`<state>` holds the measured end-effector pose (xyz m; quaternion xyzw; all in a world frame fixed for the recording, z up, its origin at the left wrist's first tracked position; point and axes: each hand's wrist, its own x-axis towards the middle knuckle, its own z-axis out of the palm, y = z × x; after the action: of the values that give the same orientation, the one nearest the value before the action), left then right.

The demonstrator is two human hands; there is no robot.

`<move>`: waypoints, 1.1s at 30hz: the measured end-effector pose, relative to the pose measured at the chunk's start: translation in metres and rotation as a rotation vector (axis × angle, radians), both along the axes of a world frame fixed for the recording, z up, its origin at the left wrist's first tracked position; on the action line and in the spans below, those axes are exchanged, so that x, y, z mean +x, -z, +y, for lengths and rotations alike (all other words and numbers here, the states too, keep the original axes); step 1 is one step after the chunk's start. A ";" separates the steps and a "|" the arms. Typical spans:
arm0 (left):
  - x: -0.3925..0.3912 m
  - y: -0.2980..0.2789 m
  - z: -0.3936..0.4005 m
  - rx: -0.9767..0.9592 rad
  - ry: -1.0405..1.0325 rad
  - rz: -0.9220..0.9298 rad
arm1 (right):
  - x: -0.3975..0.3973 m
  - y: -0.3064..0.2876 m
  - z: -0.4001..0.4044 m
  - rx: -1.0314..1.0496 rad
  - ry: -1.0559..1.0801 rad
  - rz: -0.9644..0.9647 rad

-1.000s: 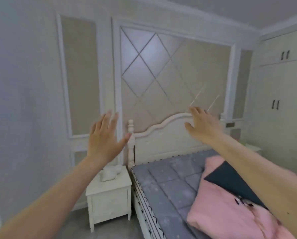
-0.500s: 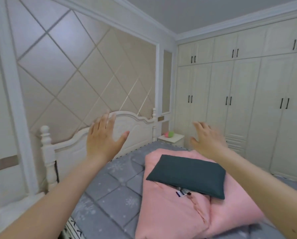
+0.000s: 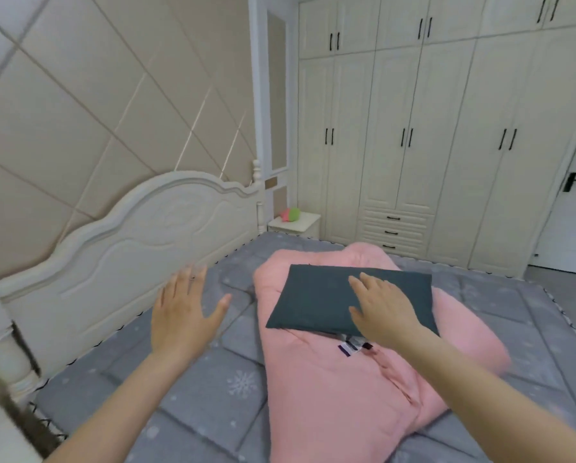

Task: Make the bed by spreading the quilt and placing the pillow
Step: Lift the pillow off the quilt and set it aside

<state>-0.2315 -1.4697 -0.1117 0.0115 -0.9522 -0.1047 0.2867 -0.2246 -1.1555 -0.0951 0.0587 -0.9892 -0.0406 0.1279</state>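
Head view: the dark pillow point(image 3: 347, 300) lies atop the folded pink quilt point(image 3: 340, 389) (bunched mid-bed). The right hand point(image 3: 382, 312) hovers over the pillow, fingers spread; the left hand point(image 3: 183, 314), fingers splayed, is left of the quilt.

Dark pillow point(image 3: 316, 302) lies atop bunched pink quilt point(image 3: 340, 389).

small tag point(image 3: 353, 347) on pink quilt point(image 3: 340, 389), print too small to read

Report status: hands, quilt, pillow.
Left hand and right hand open, holding nothing. Pink quilt folded on bed. Dark pillow sits on it, blocking spreading.
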 end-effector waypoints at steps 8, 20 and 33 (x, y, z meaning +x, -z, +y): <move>-0.093 0.060 0.030 0.000 0.167 -0.137 | -0.032 0.042 0.027 -0.067 0.170 -0.091; -0.159 0.169 0.167 -0.330 0.594 -0.472 | -0.090 0.124 0.167 -0.143 0.398 -0.194; -0.256 0.283 0.191 -0.335 0.438 -0.697 | -0.152 0.270 0.207 -0.139 0.443 -0.531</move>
<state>-0.4873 -1.2785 -0.3945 -0.2026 -0.9758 0.0028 -0.0823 -0.3763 -0.9483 -0.3649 -0.1577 -0.9771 0.0169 -0.1419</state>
